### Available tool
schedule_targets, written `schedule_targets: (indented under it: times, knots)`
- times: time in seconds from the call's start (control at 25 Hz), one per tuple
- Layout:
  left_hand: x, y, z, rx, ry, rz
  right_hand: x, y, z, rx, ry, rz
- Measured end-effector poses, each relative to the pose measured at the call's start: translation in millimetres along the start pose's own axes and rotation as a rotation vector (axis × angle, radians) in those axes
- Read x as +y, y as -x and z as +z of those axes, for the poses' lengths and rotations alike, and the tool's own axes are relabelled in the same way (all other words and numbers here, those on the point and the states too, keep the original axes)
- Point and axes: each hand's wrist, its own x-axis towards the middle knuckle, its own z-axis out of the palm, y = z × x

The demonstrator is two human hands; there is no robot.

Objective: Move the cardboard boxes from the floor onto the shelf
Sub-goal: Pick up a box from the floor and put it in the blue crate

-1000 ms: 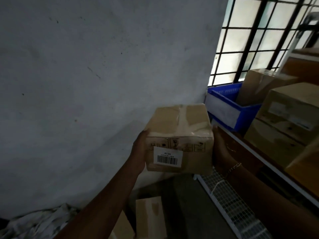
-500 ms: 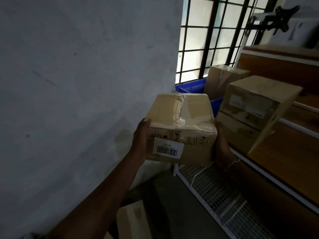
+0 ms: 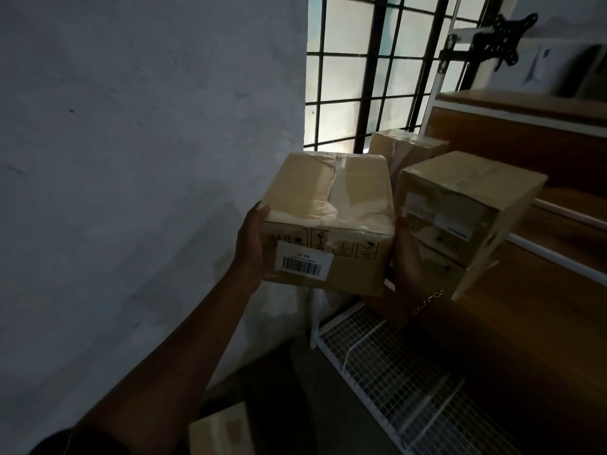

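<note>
I hold a taped cardboard box [image 3: 328, 221] with a barcode label in mid-air, at the left end of the shelf. My left hand [image 3: 251, 244] presses its left side and my right hand [image 3: 407, 257] presses its right side. On the wooden shelf [image 3: 532, 307] to the right stand two stacked cardboard boxes [image 3: 460, 205], and another box [image 3: 405, 147] sits behind them by the window. One more cardboard box [image 3: 220, 430] lies on the floor below, at the bottom edge.
A grey wall fills the left. A barred window [image 3: 368, 73] is straight ahead. A white wire shelf [image 3: 407, 382] runs low beneath the wooden one. Higher shelf boards [image 3: 525, 126] rise at right, with a black bracket [image 3: 502, 37] on top.
The view has swung right and up. The held box has come closer to the stacked boxes on the shelf; the blue bin seen earlier is now hidden.
</note>
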Motion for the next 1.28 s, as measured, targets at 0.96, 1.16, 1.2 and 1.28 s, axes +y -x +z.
schedule_targets:
  times: [0.96, 1.16, 1.2, 1.28]
  knots:
    - [44.8, -371.0, 155.7, -0.472, -0.342, 0.026, -96.6, -296.6, 1.9, 0.291, 0.237, 0.068]
    - [35.5, -413.4, 199.2, -0.675, -0.216, -0.127, -119.4, -352.1, -17.5, 0.304, 0.292, 0.144]
    - [30.0, -422.7, 207.7, -0.686, -0.208, -0.138, -121.0, -364.5, -21.7, 0.313, 0.316, 0.166]
    - [17.5, -443.0, 218.4, -0.678, -0.223, -0.154, -122.9, -385.1, -25.9, 0.335, 0.325, 0.196]
